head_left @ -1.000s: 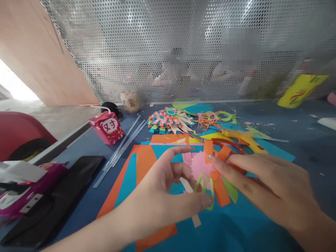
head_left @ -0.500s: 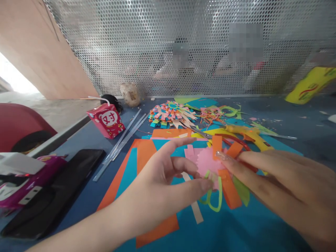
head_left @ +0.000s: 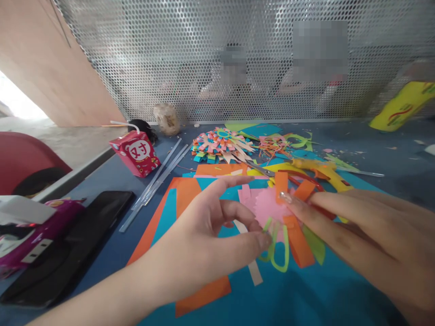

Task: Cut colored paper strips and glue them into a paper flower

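Observation:
A pink scalloped paper disc (head_left: 268, 203) lies in front of me, with looped orange paper strips (head_left: 299, 242) around its right side. My left hand (head_left: 217, 226) comes in from the left, its index finger raised. Its thumb and middle finger close near the disc's lower edge on a light green paper strip (head_left: 282, 253), which is bent into a loop. My right hand (head_left: 360, 226) is stretched flat from the right, its index fingertip pressing the upper orange strip against the disc. The rest of its fingers are partly hidden.
Blue paper (head_left: 272, 299) and orange sheets (head_left: 204, 296) lie under my hands. Behind are scissors (head_left: 263, 170), a yellow glue gun (head_left: 335, 174), a fringed paper flower (head_left: 220, 140) and paper scraps. To the left are glue sticks (head_left: 159, 181), a red drink carton (head_left: 137, 154) and a phone (head_left: 74, 244).
The view has shifted slightly. My left thumb has moved a little left against the green strip, and the loop stands slightly more to the right. My right hand stays on the orange strip.

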{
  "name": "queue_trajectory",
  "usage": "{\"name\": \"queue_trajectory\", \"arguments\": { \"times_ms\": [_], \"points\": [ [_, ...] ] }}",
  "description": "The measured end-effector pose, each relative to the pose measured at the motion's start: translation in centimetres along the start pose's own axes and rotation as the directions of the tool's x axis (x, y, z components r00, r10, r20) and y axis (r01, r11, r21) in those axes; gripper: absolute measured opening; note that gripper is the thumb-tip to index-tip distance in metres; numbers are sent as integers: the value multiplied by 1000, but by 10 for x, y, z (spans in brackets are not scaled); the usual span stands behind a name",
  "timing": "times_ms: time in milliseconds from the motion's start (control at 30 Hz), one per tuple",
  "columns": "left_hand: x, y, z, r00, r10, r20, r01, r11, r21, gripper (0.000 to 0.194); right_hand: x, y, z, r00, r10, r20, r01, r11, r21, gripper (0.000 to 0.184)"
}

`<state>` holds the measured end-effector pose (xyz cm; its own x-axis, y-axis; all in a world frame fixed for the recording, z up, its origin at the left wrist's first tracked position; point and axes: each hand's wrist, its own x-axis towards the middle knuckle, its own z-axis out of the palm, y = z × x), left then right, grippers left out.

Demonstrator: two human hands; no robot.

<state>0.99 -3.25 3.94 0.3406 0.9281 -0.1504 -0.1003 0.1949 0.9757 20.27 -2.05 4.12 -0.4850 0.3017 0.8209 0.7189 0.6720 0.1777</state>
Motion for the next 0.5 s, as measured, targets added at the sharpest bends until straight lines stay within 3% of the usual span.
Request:
{"name": "queue_trajectory", "arguments": {
  "times_ms": [233, 367, 500],
  "points": [
    [-1, 1, -1, 1000, -9, 3, 9, 996, -88, 51, 1, 4, 4, 999, -32, -5, 32, 999, 1, 29],
    [-1, 3, 0, 997, -69, 43, 70, 997, -41, 54, -8, 5, 5, 988, -142, -62, 145, 989, 42, 19],
    [1, 3, 1, 996, -82, 45, 83, 997, -5, 56, -10, 2, 1, 990, -137, -34, 139, 989, 49, 18]
  ]
}}
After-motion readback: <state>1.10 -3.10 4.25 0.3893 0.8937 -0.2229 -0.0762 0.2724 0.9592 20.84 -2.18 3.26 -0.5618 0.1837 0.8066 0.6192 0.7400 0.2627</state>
